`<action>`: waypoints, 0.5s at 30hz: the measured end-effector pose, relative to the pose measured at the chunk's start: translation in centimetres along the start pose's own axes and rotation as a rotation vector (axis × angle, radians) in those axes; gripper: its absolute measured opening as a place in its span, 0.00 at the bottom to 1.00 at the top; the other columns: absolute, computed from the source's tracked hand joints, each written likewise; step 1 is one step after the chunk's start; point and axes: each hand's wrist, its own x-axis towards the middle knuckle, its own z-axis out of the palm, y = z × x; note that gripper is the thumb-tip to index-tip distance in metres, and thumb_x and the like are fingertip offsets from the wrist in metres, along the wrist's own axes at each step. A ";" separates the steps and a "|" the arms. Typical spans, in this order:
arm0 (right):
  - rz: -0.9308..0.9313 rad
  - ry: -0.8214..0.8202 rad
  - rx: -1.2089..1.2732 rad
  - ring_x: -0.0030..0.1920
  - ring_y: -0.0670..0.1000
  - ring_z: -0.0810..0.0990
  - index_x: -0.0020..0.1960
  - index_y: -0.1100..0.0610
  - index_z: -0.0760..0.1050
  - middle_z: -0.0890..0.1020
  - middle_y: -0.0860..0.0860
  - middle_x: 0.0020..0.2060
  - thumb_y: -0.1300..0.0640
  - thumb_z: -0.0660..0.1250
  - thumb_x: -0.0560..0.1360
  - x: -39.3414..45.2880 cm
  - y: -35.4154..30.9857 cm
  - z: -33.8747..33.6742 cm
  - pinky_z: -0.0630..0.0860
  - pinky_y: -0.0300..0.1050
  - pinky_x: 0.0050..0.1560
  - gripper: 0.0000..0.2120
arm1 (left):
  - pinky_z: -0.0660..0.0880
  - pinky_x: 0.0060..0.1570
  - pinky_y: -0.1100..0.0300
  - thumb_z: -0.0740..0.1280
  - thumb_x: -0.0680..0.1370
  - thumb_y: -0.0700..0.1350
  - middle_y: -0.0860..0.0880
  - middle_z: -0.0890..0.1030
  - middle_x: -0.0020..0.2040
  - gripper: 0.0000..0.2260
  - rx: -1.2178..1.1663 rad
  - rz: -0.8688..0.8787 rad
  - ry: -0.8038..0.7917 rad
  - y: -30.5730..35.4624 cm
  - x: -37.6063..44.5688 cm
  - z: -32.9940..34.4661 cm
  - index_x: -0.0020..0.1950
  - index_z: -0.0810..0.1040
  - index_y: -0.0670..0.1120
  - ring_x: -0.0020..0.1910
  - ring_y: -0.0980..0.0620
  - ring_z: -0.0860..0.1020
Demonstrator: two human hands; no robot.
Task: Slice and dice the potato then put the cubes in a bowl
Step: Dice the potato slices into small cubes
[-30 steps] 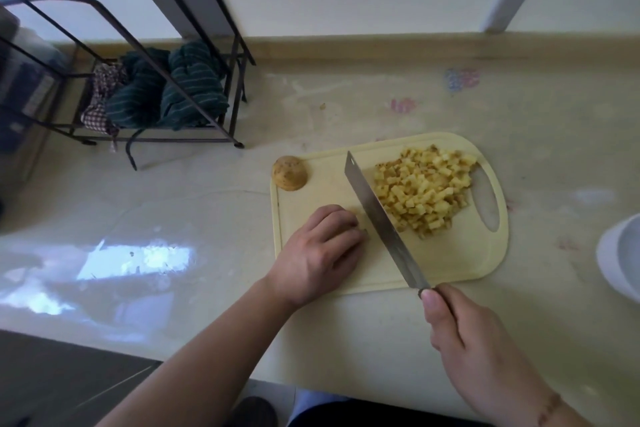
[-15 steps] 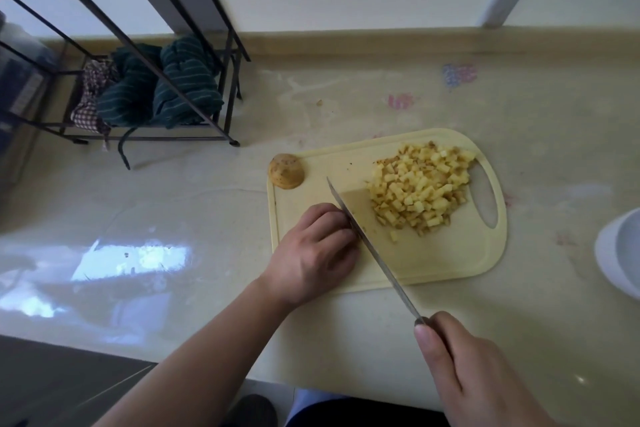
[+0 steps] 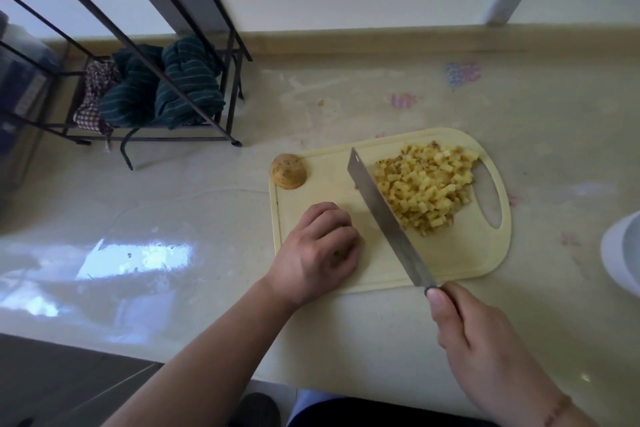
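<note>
On the pale yellow plastic cutting board (image 3: 460, 253), we note our right hand (image 3: 485, 347) gripping the steel knife (image 3: 388, 218) beside the heaped potato cubes (image 3: 429, 191). Our left hand (image 3: 318, 253) curls knuckles-up; anything beneath is hidden. White bowl (image 3: 623, 256) is cut off.

Both forearms are showing bare all the way down, no sleeves reaching into sight. The left hand (image 3: 317, 251) is wearing nothing, no ring or watch. The right hand (image 3: 474, 333) is wearing a thin, brownish band just behind it, circling the wrist.
</note>
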 end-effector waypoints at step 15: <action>-0.011 -0.111 -0.043 0.30 0.43 0.72 0.39 0.35 0.62 0.75 0.40 0.28 0.29 0.41 0.67 -1.8 -0.7 0.9 0.65 0.34 0.31 0.16 | 0.76 0.59 0.54 0.73 0.76 0.38 0.41 0.82 0.49 0.05 0.001 -0.023 -0.026 -0.2 -0.8 -0.3 0.48 0.84 0.37 0.55 0.40 0.79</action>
